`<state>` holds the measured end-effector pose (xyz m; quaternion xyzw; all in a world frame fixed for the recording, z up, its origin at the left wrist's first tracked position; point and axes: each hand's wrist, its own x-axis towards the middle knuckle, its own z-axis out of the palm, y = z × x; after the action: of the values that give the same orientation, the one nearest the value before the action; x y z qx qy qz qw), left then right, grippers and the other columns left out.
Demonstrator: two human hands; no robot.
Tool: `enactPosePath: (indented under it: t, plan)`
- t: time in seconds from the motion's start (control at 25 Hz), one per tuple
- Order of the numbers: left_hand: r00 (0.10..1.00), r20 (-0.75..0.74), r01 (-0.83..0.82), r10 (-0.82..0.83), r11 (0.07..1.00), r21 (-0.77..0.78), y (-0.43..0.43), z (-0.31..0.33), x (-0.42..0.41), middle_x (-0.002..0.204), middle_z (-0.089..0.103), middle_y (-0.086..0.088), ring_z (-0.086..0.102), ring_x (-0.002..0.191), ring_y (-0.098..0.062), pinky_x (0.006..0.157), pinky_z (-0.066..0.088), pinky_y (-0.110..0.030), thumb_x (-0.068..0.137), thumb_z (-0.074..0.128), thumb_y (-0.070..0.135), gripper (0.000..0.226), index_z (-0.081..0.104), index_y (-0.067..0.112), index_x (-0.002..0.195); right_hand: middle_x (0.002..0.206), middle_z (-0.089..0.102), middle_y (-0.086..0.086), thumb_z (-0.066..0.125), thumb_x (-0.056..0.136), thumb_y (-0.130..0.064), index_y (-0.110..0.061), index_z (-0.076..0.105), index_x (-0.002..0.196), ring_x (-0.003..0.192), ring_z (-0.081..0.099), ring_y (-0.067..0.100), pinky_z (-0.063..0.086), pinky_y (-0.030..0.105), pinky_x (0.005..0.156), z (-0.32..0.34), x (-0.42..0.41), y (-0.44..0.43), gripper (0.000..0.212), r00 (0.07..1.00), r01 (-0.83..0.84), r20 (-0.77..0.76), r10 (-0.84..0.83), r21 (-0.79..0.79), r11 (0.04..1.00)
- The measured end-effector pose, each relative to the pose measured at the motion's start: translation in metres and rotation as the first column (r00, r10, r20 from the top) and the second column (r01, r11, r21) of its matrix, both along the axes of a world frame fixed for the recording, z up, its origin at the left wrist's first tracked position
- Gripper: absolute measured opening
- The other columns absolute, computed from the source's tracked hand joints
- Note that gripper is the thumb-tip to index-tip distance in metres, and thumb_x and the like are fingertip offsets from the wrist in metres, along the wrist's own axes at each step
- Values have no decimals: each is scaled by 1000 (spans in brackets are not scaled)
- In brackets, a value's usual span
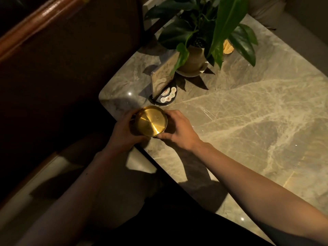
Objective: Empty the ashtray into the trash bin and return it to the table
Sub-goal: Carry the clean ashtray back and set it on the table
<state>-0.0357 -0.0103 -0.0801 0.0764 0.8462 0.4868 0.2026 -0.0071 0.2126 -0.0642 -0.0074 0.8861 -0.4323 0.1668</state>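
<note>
Both hands, left hand [124, 132] and right hand [179, 129], close their fingers around the brass ashtray [150, 121] at the tabletop's [248, 121] near-left corner; it should be kept level and lifted steadily.

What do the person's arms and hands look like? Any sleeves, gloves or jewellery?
Both forearms are bare as far as the picture shows, with no sleeves in sight. The left hand and right hand wear no gloves, and no rings, watch or bracelet show in the dim light.
</note>
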Motion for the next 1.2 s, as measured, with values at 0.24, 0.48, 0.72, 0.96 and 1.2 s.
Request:
enactPosePath:
  t: [0.24,0.48,0.72,0.96,1.2]
  plan:
    - [1000,-5,-16,16,1000,4,-8,-19,-15,135,50,-4,49,123,-15,99,45,-25,49,93,26,98,48,19,136,129,53,14,88,63,-32,-5,47,137,119,50,23,32,18,100,-9,-15,-12,89,1000,14,-7,-14,34,999]
    - [999,-29,-44,44,999,24,-11,-23,-26,123,46,4,51,116,-16,92,46,-23,49,92,17,93,49,20,131,129,53,12,89,63,-32,-7,48,136,120,49,21,29,13,97,-14,-29,-21,88,1000,20,-11,-19,66,998]
    - [999,-34,-15,17,999,51,-14,-37,-30,130,43,0,53,120,-21,95,48,-24,48,94,10,99,45,14,134,129,53,12,88,63,-33,-8,48,137,120,51,22,33,17,100,-23,-34,-26,88,1000,15,8,-16,112,994]
    - [999,-5,-48,49,998,45,-13,-45,-29,132,38,-2,50,125,-29,103,47,-45,47,94,8,105,42,9,138,130,51,12,88,64,-31,-7,46,138,121,49,23,39,31,106,-24,-36,-31,88,999,17,28,-20,125,992]
    - [998,13,-65,65,998,-13,-10,-40,-26,141,41,-16,48,127,-26,105,45,-39,51,93,10,109,36,9,143,134,50,12,87,65,-30,-8,44,139,123,49,25,41,38,108,-25,-35,-34,88,999,34,30,-38,122,992]
